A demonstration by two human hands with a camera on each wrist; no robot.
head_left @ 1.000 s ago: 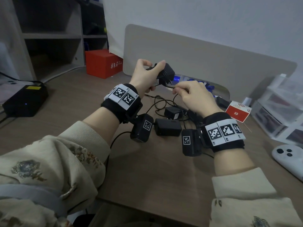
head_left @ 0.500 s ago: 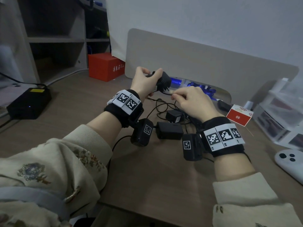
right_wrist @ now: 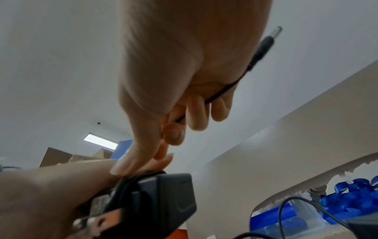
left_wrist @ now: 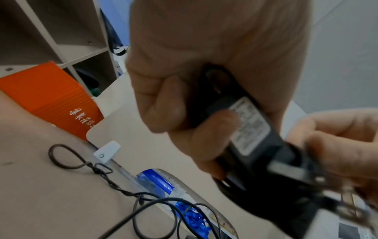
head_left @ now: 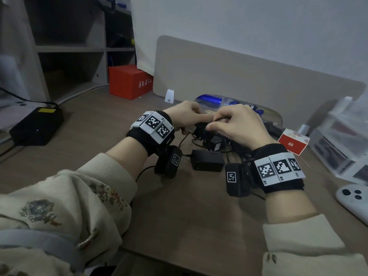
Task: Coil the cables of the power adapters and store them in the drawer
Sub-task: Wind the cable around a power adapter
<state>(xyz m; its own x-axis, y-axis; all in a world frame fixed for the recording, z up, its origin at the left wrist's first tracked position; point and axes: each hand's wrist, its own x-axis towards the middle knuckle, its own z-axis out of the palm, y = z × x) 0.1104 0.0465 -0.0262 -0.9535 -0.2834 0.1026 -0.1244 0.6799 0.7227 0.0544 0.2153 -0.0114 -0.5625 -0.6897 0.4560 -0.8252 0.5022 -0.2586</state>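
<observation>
My left hand point(head_left: 184, 116) grips a black power adapter point(left_wrist: 251, 137) with a white label, its prongs point(right_wrist: 96, 221) pointing toward me. My right hand point(head_left: 235, 124) pinches that adapter's thin black cable point(right_wrist: 216, 93) against the adapter body; the barrel plug point(right_wrist: 266, 46) sticks out past the back of the hand. Cable turns lie around the adapter point(right_wrist: 126, 184). On the desk below the hands lie two more black adapters point(head_left: 207, 162) point(head_left: 214, 143) in a tangle of loose cables point(left_wrist: 143, 205). No drawer shows in any view.
A beige divider panel point(head_left: 239, 76) stands behind the hands, with a clear box of blue items point(head_left: 211, 100) at its cutout. A red box point(head_left: 129, 81), a black charger point(head_left: 37, 124), a small red-white box point(head_left: 293, 142), clear plastic organizers point(head_left: 342, 140) and a white controller point(head_left: 352, 200) ring the workspace.
Both hands came down closer to the desk and drew together. The right hand moved from beside the adapter onto it, carrying the cable over its body.
</observation>
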